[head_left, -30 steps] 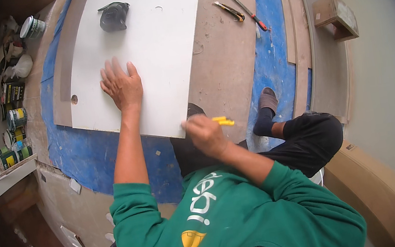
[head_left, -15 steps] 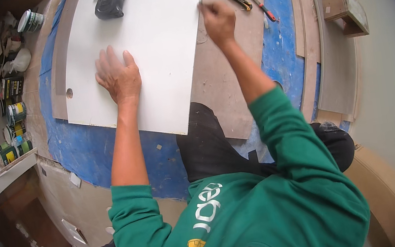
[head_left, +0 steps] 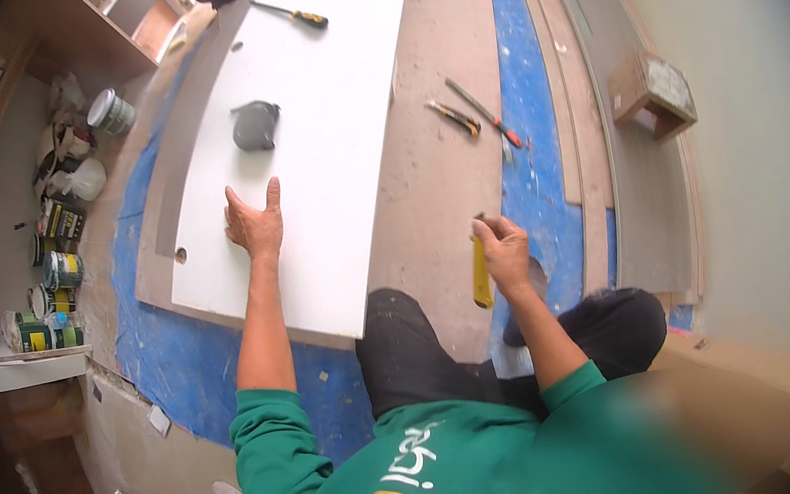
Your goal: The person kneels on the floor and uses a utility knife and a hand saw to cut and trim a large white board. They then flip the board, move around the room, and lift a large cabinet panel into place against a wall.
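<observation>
A large white panel (head_left: 337,124) lies before me, with a round hole near its left edge. My left hand (head_left: 257,231) is over the panel, fingers and thumb spread, holding nothing; whether it touches the surface I cannot tell. Just beyond it sits a dark rounded object (head_left: 255,127), shaped like a tape measure. Farther up the panel lies a screwdriver (head_left: 307,19) with a black and yellow handle. Right of the panel, my right hand (head_left: 506,249) is closed on a slim yellow-handled tool (head_left: 482,280), its handle hanging downward; its exact kind is unclear.
On the brown board (head_left: 409,204) lie a utility knife (head_left: 460,122) and a red-handled file (head_left: 499,126). Blue sheeting (head_left: 184,327) covers the floor. Wooden strips (head_left: 579,120) and a small wooden box (head_left: 651,95) are at right. Several tubs (head_left: 63,270) line the left.
My right hand has drawn back from the panel's right edge toward me, and the yellow-handled tool now shows in it. The view has shifted, bringing the screwdriver into sight.
</observation>
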Motion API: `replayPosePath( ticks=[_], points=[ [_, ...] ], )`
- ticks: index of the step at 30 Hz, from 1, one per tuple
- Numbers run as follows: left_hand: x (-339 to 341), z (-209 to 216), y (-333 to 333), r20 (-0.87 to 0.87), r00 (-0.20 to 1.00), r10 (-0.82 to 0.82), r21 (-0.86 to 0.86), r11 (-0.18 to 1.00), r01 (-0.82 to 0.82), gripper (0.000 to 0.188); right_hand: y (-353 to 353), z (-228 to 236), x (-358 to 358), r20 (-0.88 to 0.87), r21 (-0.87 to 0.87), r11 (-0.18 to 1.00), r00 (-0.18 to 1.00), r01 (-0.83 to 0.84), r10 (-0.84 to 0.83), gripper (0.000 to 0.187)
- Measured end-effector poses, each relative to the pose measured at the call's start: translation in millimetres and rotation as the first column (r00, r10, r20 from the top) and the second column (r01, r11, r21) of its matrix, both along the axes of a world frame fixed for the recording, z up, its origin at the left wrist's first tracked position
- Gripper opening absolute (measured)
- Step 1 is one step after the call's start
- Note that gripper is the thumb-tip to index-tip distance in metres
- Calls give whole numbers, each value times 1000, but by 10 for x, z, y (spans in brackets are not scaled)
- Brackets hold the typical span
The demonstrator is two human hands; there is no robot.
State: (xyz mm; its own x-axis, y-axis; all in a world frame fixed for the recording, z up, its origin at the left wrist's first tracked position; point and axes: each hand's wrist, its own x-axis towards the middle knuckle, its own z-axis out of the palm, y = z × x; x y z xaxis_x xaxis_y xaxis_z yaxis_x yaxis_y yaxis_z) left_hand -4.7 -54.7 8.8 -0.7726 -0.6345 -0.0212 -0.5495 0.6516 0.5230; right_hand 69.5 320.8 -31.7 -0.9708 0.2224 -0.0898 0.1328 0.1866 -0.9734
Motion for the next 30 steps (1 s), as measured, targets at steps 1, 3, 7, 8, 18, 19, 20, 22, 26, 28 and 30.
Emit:
replayPosePath(
  ticks=[1,3,7,8,18,19,20,22,26,28,30],
  points=[
    [-165,50,10,-137,989,-56,32,998,61,108,183,-352,-124,116,19,999,993,26,-28,19],
    [-486,-19,-23,-394,909,-135,65,983,174,110,244,-774,-367,235,15,1000,972,11,-14,24],
    [-1072,-64,-161,-252,949,-191,-130,978,162,104,94,-966,-817,182,-26,993,977,118,-112,33],
    [-1146,-99,-180,-206,961,-182,-162,975,150,97,112,-949,-1041,26,77,976,978,205,-208,34],
    [-203,-15,711,-251,856,-453,-164,891,423,83,-1290,447,-3544,-341,431,870,849,-239,403,38],
    [60,-25,866,-243,839,-486,-156,873,461,84,-1585,524,-3748,-332,482,832,822,-274,463,46],
    [273,-5,1046,-243,821,-517,-151,856,494,84,-1874,531,-3937,-321,548,798,817,-251,478,55],
    [630,62,1346,-231,788,-571,-108,820,563,81,-2390,492,-4216,-271,675,704,812,-223,517,70],
    [784,159,1762,-18,657,-754,-12,657,754,50,-2504,250,-4373,-257,825,553,795,-116,550,33],
    [914,-51,1832,-108,582,-806,-13,586,810,37,-2437,228,-4275,-351,815,577,744,-57,568,15],
    [896,-14,1931,-195,544,-816,-27,559,828,24,-2200,150,-4000,-330,839,538,711,-81,621,12]
  ],
)
